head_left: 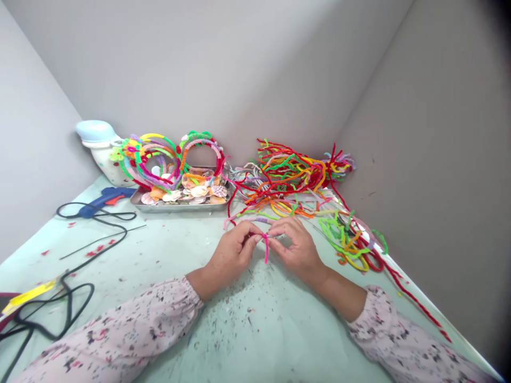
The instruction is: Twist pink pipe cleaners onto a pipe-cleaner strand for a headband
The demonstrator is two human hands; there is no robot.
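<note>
My left hand [233, 250] and my right hand [297, 247] meet over the middle of the table, thumbs and forefingers pinched close together. Between the fingertips is a short bright pink pipe cleaner [266, 251], its loose end hanging down. A thin greyish strip shows by my right fingertips; whether it belongs to a band is hard to tell. Just behind the hands curves a pastel pipe cleaner arch [259, 218] in pink and purple, partly hidden by my fingers. Both palms are turned away from view.
A metal tray [179, 207] of seashells [195, 192] holds several pipe cleaner headbands [199, 142]. Left of it lie a blue glue gun [99, 202] and a looping black cord [68, 298]. A white container with a blue top [96, 132] stands behind. Pipe cleaners [295, 170] heap at right.
</note>
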